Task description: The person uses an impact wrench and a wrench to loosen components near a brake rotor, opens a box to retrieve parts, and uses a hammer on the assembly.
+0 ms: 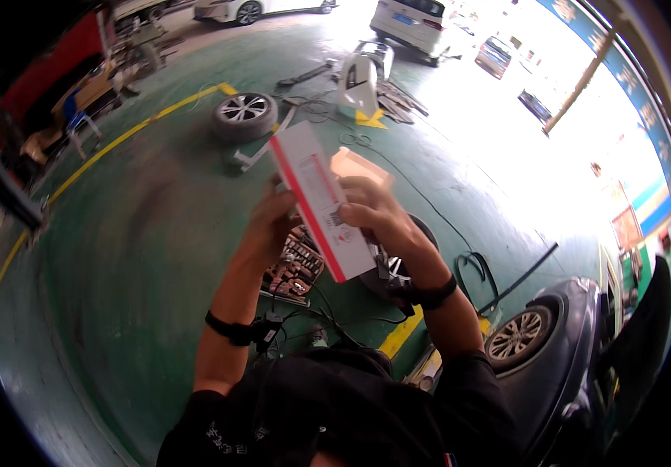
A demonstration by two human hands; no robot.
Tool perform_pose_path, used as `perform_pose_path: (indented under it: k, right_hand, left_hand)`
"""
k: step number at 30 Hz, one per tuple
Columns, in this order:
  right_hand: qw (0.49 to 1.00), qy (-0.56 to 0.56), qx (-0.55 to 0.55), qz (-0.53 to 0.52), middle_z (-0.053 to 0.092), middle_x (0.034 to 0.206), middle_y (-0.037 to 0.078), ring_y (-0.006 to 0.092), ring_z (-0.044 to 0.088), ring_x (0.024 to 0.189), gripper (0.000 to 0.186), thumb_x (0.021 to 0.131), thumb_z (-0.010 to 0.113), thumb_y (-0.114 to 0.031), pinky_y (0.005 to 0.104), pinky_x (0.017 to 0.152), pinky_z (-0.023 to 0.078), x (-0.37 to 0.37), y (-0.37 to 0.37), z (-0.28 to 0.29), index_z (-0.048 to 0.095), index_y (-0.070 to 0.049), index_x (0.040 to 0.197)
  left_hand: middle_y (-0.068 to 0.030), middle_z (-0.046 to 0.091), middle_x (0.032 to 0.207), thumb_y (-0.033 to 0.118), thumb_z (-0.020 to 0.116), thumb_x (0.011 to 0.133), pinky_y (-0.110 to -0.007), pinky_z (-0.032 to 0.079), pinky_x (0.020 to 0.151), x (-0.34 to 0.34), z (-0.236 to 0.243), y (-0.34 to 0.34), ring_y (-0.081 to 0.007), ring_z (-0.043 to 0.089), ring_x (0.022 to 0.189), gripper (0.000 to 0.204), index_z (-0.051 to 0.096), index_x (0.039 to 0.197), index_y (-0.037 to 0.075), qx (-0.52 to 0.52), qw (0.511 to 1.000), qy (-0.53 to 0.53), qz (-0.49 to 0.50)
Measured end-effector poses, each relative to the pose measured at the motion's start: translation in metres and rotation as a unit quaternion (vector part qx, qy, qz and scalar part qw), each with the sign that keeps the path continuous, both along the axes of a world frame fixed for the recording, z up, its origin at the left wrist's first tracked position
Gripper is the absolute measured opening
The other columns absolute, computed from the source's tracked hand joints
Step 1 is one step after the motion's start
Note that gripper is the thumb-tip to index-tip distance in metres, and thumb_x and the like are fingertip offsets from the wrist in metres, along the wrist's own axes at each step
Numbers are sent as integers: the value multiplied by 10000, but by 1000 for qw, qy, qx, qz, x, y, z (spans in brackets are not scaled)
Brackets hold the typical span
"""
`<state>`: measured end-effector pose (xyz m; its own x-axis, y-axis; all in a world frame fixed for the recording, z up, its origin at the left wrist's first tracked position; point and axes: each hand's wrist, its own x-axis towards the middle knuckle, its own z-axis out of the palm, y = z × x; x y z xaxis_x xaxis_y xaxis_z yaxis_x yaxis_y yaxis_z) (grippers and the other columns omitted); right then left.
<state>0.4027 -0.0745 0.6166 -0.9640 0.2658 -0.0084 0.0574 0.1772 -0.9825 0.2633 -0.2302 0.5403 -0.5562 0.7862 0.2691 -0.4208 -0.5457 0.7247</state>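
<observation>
My left hand (272, 210) grips the left side of a long white cardboard box (320, 210) with a red edge, held tilted in front of me. My right hand (370, 208) holds its right side, the fingers bent over it. A tan cardboard flap (361, 162) shows behind the box at its upper right; whether it is attached I cannot tell. Below, an open case of tools (285, 274) lies on the floor, and a dark round object (398, 284), partly hidden by the box and my right arm, sits beside it.
A loose wheel (244, 113), a white car panel (357, 84) and cables (320, 109) lie on the green floor (156, 257) ahead. A dark car (553, 358) is close at my right. A chair (79, 123) stands at the left, and cars (409, 27) stand farther back.
</observation>
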Motion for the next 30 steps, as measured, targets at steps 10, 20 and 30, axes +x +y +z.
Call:
perform_pose_path:
  k: [10, 20, 30]
  right_hand:
    - [999, -33, 14, -37, 637, 1147, 234, 258, 647, 1029, 940, 725, 807, -473, 340, 920, 491, 7, 5, -7, 422, 69, 1391]
    - [997, -38, 40, -53, 587, 1246, 302, 315, 609, 1134, 972, 701, 800, -525, 369, 990, 455, 9, 15, -16, 443, 62, 1388]
    - [997, -60, 10, -40, 626, 1188, 262, 275, 638, 1065, 869, 751, 776, -411, 346, 928, 492, 7, 10, -4, 426, 77, 1379]
  left_hand:
    - [-79, 564, 1328, 495, 693, 807, -398, 447, 1026, -2, -7, 8, -229, 565, 1210, 841, 366, 1461, 80, -31, 999, 14, -11]
    - [-89, 547, 1321, 440, 705, 812, -395, 429, 1039, -8, -14, 17, -230, 547, 1217, 819, 351, 1446, 62, -14, 999, 14, -44]
    - [-166, 516, 1310, 313, 695, 791, -421, 333, 1106, -5, -11, 14, -273, 482, 1268, 824, 252, 1410, -2, 1, 1000, -7, 2]
